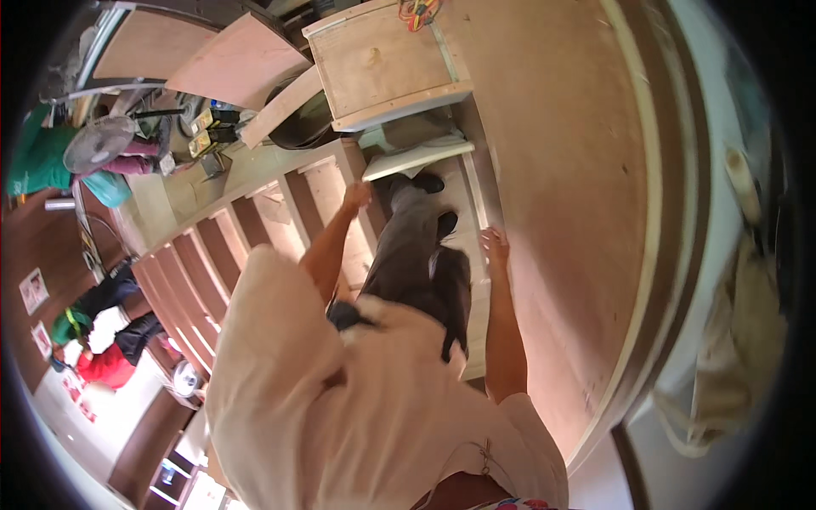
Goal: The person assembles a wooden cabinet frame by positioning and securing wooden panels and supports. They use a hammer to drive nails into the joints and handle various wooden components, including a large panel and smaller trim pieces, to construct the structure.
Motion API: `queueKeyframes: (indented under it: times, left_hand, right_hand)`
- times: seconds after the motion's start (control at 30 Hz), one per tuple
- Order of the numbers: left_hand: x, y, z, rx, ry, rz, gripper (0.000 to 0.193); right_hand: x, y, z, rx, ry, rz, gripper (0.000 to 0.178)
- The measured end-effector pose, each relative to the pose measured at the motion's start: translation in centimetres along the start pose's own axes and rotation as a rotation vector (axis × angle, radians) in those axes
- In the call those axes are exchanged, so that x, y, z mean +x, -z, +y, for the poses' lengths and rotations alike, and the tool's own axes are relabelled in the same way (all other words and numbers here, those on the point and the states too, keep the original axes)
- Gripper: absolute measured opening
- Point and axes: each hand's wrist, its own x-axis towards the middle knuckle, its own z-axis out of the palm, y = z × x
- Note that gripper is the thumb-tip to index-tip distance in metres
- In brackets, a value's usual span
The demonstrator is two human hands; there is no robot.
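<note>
The large brown wooden panel [561,195] spreads out along my right side, with a slatted wooden frame [250,223] on my left, and I stand in the narrow gap between them. My right hand [495,245] is by the panel's inner edge, fingers loosely apart and nothing seen in it; I can't tell whether they touch the wood. My left hand [358,197] is at the far end of the frame, its fingers curled in; it is too small and blurred to tell whether it grips anything. Just beyond it, a pale slab [416,159] lies across the gap, near my dark shoes [446,224].

Past the slab is a wooden box [382,64] with a light rim, and a bundle of coloured cables [419,12] lies at its far edge. Left of the box, a plank [285,106] slants over a dark round tub [299,134], with yellow-and-black boxes [204,143] near it. Farther left are a person in green [38,161] and, lower down, a person in a red top [106,365]. Beige cloth [735,340] hangs at the far right.
</note>
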Motion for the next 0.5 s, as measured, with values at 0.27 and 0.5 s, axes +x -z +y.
queueKeyframes:
  times: [0.27, 0.5]
  left_hand:
    - [3.3, -8.0, -6.3, -0.737, 0.179, -0.082, 0.103]
    - [10.2, -8.6, -4.5, -1.043, 0.064, -0.013, 0.091]
  right_hand:
    - [15.1, -12.0, 1.5, -0.121, -0.239, -0.243, 0.083]
    - [23.2, -18.7, 3.9, 0.184, -0.421, -0.213, 0.097]
